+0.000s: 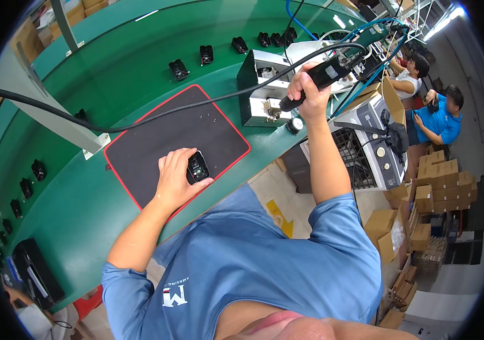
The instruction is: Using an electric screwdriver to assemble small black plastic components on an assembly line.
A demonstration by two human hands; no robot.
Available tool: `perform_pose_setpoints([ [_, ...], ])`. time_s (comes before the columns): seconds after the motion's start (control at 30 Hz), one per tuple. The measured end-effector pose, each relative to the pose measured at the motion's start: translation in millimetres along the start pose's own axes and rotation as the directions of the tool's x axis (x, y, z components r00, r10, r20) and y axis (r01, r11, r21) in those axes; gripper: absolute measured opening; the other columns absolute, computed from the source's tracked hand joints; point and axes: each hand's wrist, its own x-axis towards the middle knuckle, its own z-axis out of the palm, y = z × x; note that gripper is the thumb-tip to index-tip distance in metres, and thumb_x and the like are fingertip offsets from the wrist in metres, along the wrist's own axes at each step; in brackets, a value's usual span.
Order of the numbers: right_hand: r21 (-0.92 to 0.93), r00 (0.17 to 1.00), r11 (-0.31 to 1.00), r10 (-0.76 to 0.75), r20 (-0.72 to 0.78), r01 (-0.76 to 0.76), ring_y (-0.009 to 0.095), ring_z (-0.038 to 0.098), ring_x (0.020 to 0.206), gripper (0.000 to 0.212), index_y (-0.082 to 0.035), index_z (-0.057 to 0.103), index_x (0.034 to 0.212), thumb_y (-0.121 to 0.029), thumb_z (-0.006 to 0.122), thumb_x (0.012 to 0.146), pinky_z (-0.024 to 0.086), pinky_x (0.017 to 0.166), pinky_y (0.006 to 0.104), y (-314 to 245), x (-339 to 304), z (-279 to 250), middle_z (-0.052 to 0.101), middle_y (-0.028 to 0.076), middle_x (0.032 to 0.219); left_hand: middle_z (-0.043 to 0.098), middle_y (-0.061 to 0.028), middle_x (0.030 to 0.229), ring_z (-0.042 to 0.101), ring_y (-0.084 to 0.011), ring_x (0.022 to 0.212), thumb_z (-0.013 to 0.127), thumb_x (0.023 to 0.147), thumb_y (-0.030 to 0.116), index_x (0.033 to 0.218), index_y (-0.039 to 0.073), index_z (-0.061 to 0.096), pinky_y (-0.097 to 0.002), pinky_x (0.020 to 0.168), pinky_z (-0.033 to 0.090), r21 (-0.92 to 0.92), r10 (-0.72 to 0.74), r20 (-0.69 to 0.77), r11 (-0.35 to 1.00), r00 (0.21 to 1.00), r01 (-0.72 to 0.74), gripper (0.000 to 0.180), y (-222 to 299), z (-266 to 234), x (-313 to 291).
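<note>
My left hand point(175, 174) is closed around a small black housing point(199, 168), its open side with inner parts facing up. The housing rests near the right edge of a dark mat point(157, 136) with a red border. To the right, my right hand point(310, 96) grips a black electric screwdriver point(329, 71) with a cable at its upper end. The screwdriver's lower end is beside a metal box-shaped machine point(260, 76), which looks like a screw feeder. I cannot make out whether the tip touches it. A few tiny bits lie on the mat's far part.
Several black housings point(206, 54) stand along the green belt beyond the bench. A black cable point(162, 115) arches over the mat. A small round container point(294, 126) stands at the bench edge. A white fan unit point(380, 148) is at right, with two people point(446, 122) and cardboard boxes point(446, 175) farther off.
</note>
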Motion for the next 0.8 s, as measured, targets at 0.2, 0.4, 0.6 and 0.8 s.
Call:
perform_pose_setpoints([
  [0.2,-0.131,0.995,0.991,-0.004,-0.095,-0.009,0.013,0.049,0.049,0.022,0.0,0.053,0.113,-0.001,0.061,0.093,0.045,0.048,0.0299,-0.7,-33.9,33.5,0.054,0.005,0.067,0.057,-0.0134,0.122,0.053,-0.0321,0.113,0.089,0.063,0.035,0.132,0.005,0.052,-0.0445,0.097,0.035,-0.013,-0.025,0.011,1.0,1.0,0.025,0.084,-1.0,-1.0,-2.9],
  [0.4,-0.041,1.0,0.999,0.009,0.009,-0.009,0.013,0.047,0.051,0.032,-0.004,0.045,0.127,-0.004,0.051,0.096,0.046,0.049,0.0313,-12.6,-90.3,127.4,0.049,0.006,0.074,0.057,-0.0121,0.121,0.054,-0.0302,0.113,0.09,0.062,0.035,0.131,0.006,0.053,-0.0425,0.096,0.036,-0.026,-0.007,0.018,1.0,1.0,0.007,0.084,-3.4,-1.0,-0.4],
  [0.6,0.073,0.995,0.997,0.029,0.093,-0.036,0.012,0.051,0.052,0.029,-0.003,0.048,0.121,0.003,0.056,0.093,0.049,0.05,0.0306,13.2,-107.2,159.4,0.053,0.006,0.073,0.058,-0.0106,0.121,0.054,-0.0291,0.111,0.09,0.061,0.033,0.13,0.006,0.054,-0.0408,0.095,0.036,-0.05,-0.026,0.028,0.998,0.999,0.028,0.082,-1.8,-1.9,-1.1],
  [0.8,0.094,0.995,0.994,0.05,0.089,-0.059,0.011,0.053,0.053,0.032,-0.001,0.049,0.117,0.008,0.06,0.089,0.05,0.051,0.0276,25.4,-112.3,160.9,0.055,0.006,0.072,0.058,-0.0091,0.118,0.054,-0.029,0.111,0.09,0.061,0.032,0.128,0.007,0.055,-0.0406,0.094,0.037,-0.068,0.002,-0.029,0.998,1.0,-0.004,0.08,-2.1,1.3,-3.8],
])
